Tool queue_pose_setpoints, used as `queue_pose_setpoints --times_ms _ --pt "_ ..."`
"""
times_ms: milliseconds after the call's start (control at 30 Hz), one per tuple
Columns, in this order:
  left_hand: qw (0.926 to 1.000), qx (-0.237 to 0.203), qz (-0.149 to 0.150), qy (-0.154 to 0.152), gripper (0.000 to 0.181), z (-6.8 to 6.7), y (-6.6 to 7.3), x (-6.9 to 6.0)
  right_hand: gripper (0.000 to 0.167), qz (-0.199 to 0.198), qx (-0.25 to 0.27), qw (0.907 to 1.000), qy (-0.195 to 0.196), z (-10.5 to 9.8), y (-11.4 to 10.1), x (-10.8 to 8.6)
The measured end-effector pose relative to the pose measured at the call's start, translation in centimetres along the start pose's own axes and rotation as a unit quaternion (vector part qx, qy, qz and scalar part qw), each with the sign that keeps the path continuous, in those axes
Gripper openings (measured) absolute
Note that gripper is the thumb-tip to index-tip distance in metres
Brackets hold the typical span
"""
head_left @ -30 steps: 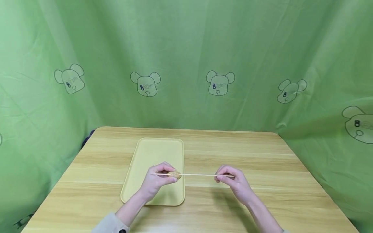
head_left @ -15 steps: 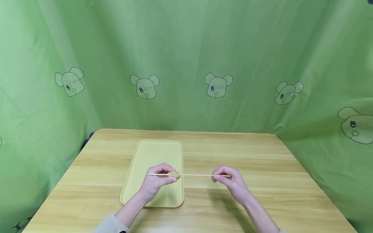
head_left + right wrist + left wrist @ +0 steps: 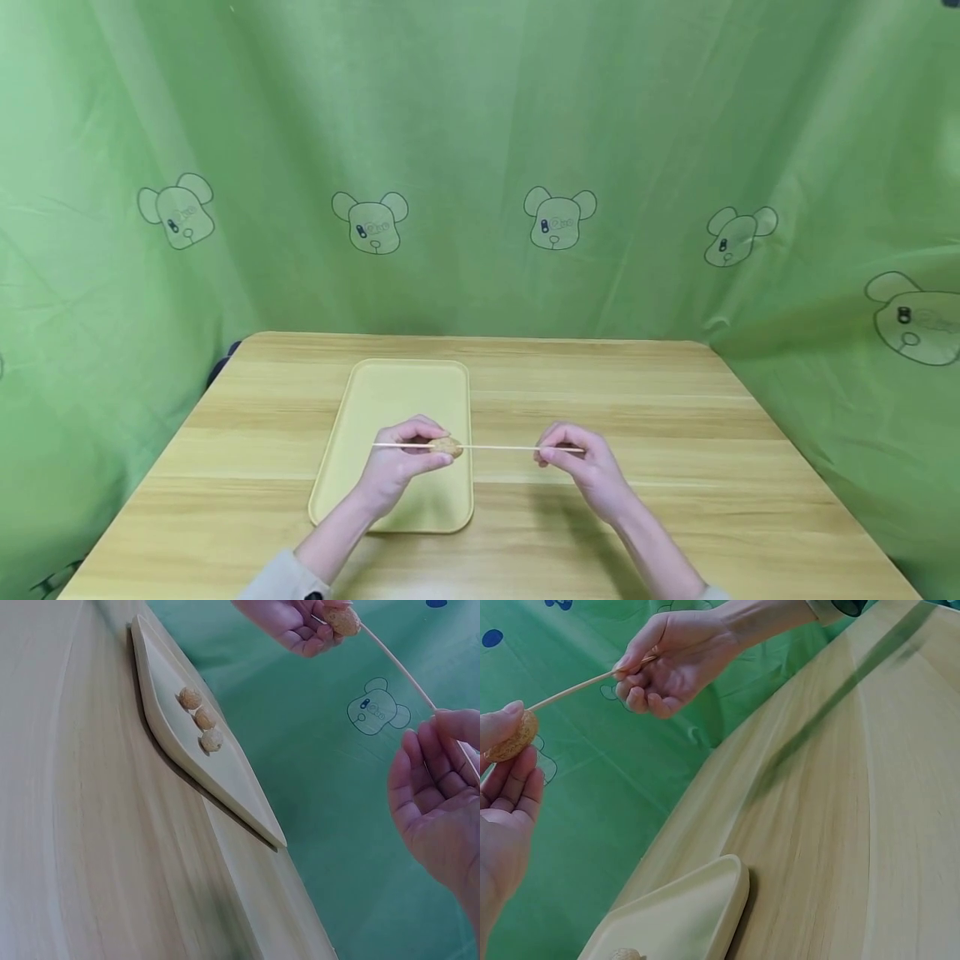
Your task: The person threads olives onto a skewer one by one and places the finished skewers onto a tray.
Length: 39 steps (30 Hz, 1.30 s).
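Both forearms [image 3: 337,536] slant inward, left hand [image 3: 392,469] pinching ball [image 3: 447,447], right hand [image 3: 587,469] pinching skewer [image 3: 498,447].

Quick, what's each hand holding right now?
Left hand: pinching a brown ball threaded on a thin stick.
Right hand: pinching that same stick, near its other end.

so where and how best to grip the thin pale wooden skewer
Likely a fingertip pinch on the skewer toward its right end, from the person's right, where the right hand holds it: it's slender and roughly level, while the tan oval ball sits on its left half.
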<state>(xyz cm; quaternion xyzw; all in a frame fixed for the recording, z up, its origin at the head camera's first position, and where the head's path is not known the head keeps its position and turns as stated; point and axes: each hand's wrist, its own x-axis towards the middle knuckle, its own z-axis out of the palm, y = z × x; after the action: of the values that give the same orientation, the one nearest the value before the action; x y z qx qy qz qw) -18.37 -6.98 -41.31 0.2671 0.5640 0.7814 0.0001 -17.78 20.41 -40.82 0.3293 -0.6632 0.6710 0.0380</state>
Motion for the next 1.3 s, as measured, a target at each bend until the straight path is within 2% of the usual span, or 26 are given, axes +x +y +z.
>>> queue_pose_setpoints --times_ms 433,800,1133,1300 --pt "1.0 0.007 -0.001 0.001 0.035 0.1 -0.2 0.0 0.006 0.004 -0.008 1.0 0.002 0.6 0.1 0.2" --pt "0.9998 0.019 0.011 -0.001 0.022 0.4 -0.2 0.0 0.008 0.008 -0.007 0.9999 0.0 0.9 0.2 0.4" --pt "0.9998 0.02 -0.002 0.0 0.027 0.8 -0.5 -0.1 0.007 0.024 0.008 0.9997 -0.003 1.4 0.2 0.4" --pt "0.9997 0.025 0.004 0.0 0.028 0.9 -0.8 -0.1 0.008 0.009 0.023 0.9997 -0.009 1.7 0.3 0.6"
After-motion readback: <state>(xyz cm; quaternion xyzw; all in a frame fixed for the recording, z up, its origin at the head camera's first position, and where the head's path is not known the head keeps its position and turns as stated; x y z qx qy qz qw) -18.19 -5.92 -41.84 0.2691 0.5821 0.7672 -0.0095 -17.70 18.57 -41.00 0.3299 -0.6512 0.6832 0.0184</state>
